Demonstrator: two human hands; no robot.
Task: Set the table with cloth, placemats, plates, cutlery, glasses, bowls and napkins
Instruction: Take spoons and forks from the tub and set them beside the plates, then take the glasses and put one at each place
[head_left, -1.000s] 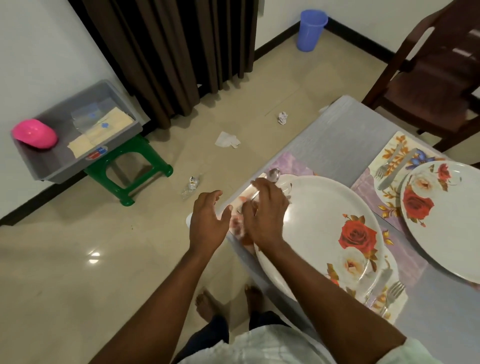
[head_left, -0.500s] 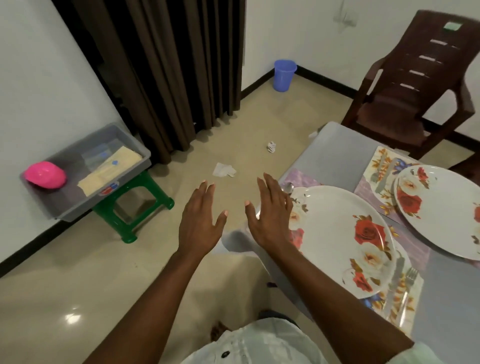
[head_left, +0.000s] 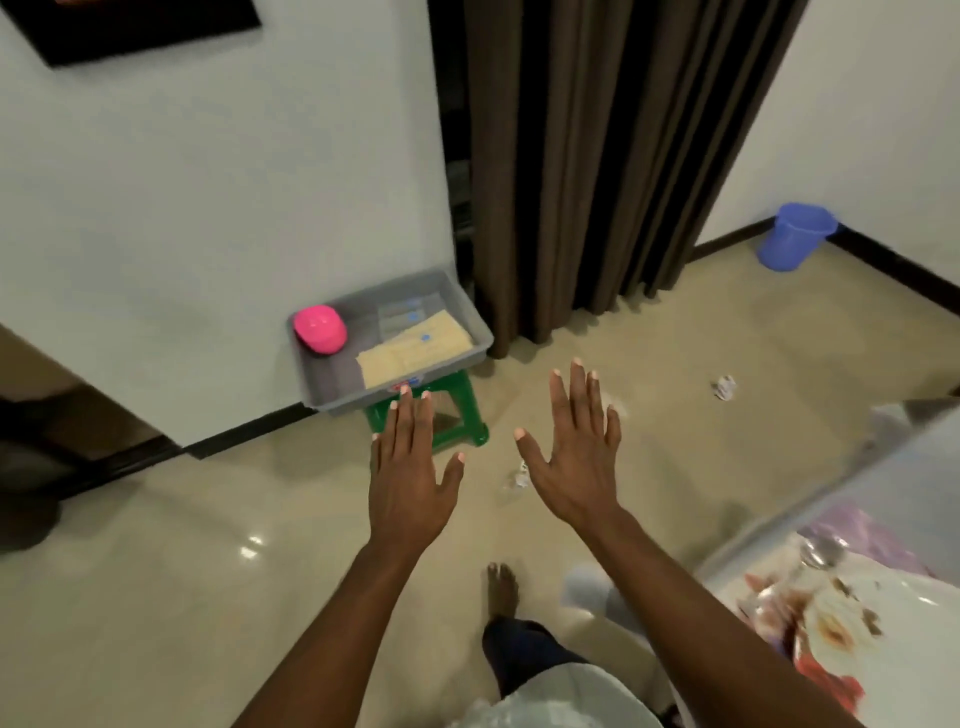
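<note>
Both hands out over the floor, palms down, holding nothing. Left hand with fingers straight and close together, fingertips in front of the green stool. Right hand with fingers straight and spread, thumb out. Grey tray sits on the stool by the wall, holding a pink bowl and yellow cloth. At lower right, blurred: surface edge with floral plate and a spoon beside it.
</note>
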